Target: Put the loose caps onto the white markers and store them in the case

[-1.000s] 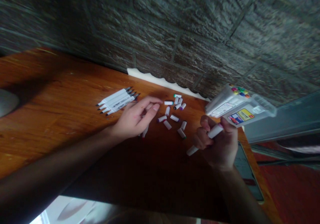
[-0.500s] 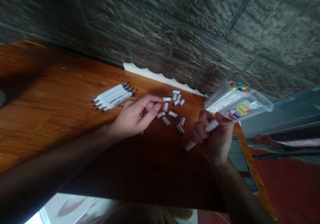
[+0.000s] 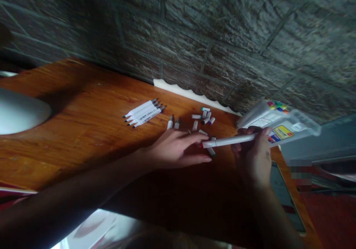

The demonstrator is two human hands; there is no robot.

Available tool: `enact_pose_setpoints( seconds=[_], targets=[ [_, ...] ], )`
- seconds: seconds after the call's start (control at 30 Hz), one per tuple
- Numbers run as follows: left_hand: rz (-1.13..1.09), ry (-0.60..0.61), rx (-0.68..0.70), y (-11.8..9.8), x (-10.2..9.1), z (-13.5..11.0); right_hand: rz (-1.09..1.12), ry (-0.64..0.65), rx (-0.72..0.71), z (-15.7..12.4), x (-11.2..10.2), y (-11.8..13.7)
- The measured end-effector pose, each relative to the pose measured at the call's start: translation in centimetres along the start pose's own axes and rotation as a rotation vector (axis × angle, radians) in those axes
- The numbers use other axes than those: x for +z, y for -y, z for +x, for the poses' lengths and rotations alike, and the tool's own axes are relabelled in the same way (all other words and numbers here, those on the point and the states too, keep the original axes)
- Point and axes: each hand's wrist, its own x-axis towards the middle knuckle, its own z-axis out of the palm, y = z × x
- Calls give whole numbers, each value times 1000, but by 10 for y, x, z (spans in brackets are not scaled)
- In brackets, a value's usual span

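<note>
My right hand grips a white marker, which points left, nearly level, with a red end. Beside that red end is my left hand, its thumb and fingers spread apart; whether a fingertip touches the marker I cannot tell. Several uncapped markers with dark tips lie side by side on the wooden table. Two more grey marker tips show just past my left hand, which hides their bodies. Loose white caps with coloured ends are scattered behind the held marker, partly covered by my fingers.
Clear plastic cases with colourful markers stand at the back right by the stone wall. A phone or tablet lies along the right table edge. A white scalloped strip runs along the wall. A rounded white object is at left.
The marker in my right hand has swung from a slanted fist hold to nearly level, pointing left. My left hand has left the caps, moved to its red end and spread its fingers. The view shifted.
</note>
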Motion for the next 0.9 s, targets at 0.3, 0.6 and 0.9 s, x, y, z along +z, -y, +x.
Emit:
enact_pose_setpoints(
  seconds=[0.3,0.6,0.9],
  targets=[
    [211,45,97,-9,18,-1,462,151,298,-13,35,0],
    [279,-108,132,-32,17,1,699,198,407,-13,26,14],
    [-299,355,-235,-41,24,3,711,199,298,-9,19,18]
  ],
)
